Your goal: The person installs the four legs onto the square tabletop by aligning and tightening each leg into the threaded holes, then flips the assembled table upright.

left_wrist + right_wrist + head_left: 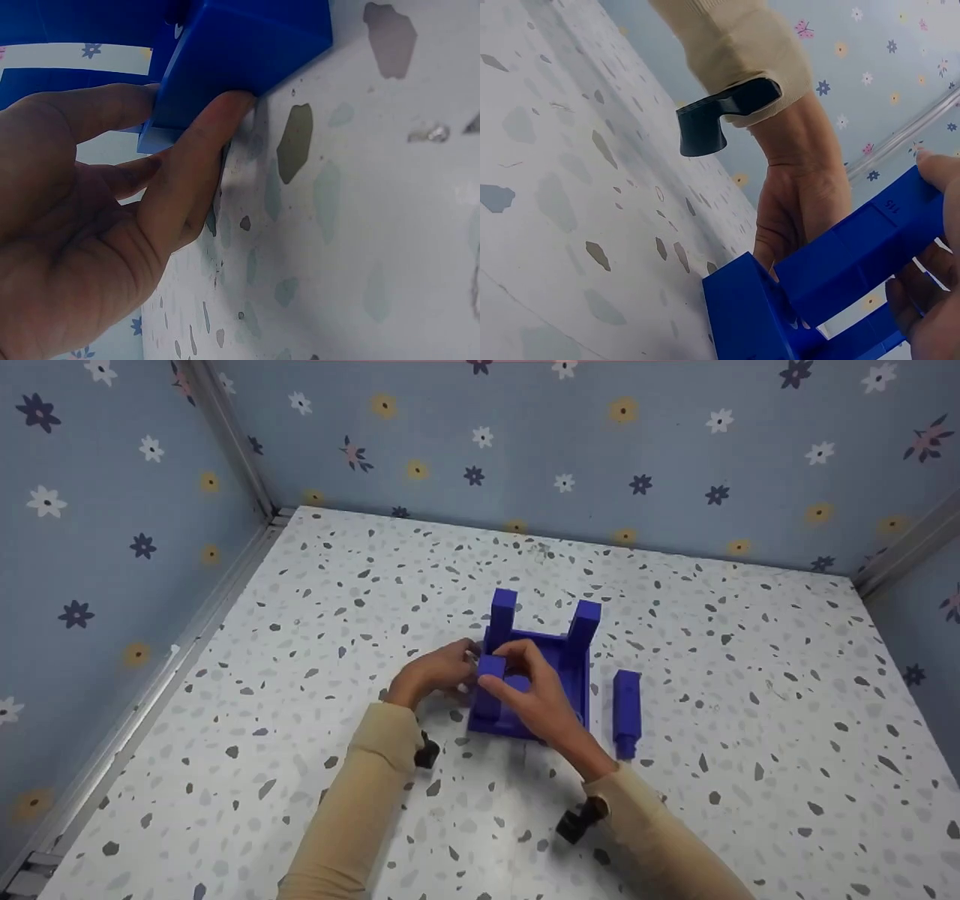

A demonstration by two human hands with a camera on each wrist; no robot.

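In the head view, a square blue frame (586, 701) with a raised rim lies on the table, with two blue legs (504, 611) standing at its far corners. My right hand (541, 697) grips the top of a third blue leg (491, 666) between thumb and fingers, over the near left corner. Seen from the right wrist, this leg (862, 251) is tilted, its lower end close against the frame (742, 304). My left hand (97, 217) pinches the frame's outer left edge, fingers at its side and underside. The leg's bottom joint is mostly hidden.
To the right of the frame lies a loose blue leg (627, 709) with a narrow peg at its near end. Flower-patterned panels (525, 450) wall the speckled white table (750, 720) at the back and sides.
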